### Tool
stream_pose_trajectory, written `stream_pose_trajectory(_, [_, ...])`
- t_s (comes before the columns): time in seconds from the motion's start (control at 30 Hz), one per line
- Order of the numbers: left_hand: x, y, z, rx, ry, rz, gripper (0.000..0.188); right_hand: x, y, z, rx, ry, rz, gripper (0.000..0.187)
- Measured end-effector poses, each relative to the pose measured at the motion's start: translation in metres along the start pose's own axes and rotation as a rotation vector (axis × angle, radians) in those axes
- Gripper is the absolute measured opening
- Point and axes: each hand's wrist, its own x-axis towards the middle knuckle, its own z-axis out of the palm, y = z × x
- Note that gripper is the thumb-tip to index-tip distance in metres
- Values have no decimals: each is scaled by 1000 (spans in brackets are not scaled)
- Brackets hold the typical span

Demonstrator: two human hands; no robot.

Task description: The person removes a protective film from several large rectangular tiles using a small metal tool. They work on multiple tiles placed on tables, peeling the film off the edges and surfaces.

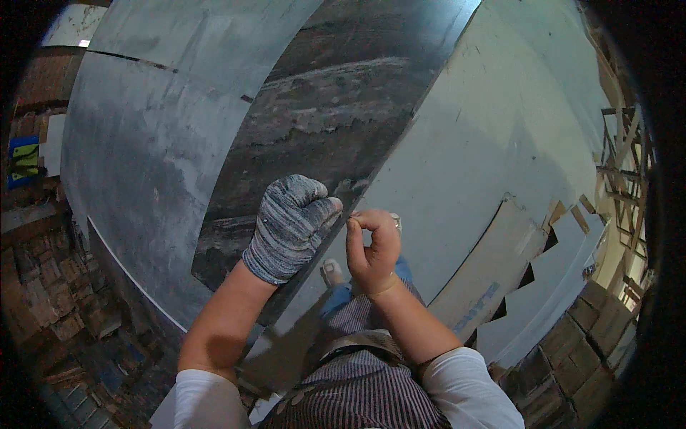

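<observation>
streaked dark panel (321, 107) lies beneath the clenched left fingers (296, 191) and beside the pinched right fingers (384, 223), anything held unclear

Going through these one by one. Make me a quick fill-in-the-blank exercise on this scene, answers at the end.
1. A grey glove covers the ____ hand.
2. Wearing no glove, the right hand is ____.
3. In the picture, the beige strip lies to the ____ of the dark panel.
4. The apron is patterned with ____.

Missing words: left; bare; right; stripes.

Dim light, soft shadows, fisheye-bent edges
</observation>
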Motion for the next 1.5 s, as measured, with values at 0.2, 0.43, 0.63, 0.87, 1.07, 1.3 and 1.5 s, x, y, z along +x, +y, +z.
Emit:
stream_pose_trajectory(0.2, [3, 5, 4, 136, 30, -55, 24, 5, 4, 3, -34, 39, 44, 7])
stream_pose_trajectory(0.43, [86, -10, 42, 130, 112, -121, 14, 83, 34, -13, -68, 142, 84, 11])
stream_pose_trajectory(0.63, [57, -10, 42, 109, 108, -40, 13, 57, 36, -11, 19, 125, 75, 12])
stream_pose_trajectory(0.87, [1, 1, 19, 84, 28, -31, 17, -3, 19, 7, -16, 108, 41, 7])
stream_pose_trajectory(1.07, [-48, 7, 8, 65, 38, -61, 20, -44, 2, 19, 3, 73, -1, 6])
stream_pose_trajectory(1.3, [-96, 17, -8, 91, 43, -34, 24, -90, -7, 35, 43, 74, -24, 9])
stream_pose_trajectory(1.5, [-138, 18, -20, 81, 21, -44, 25, -125, -21, 46, -18, 36, -83, 10])
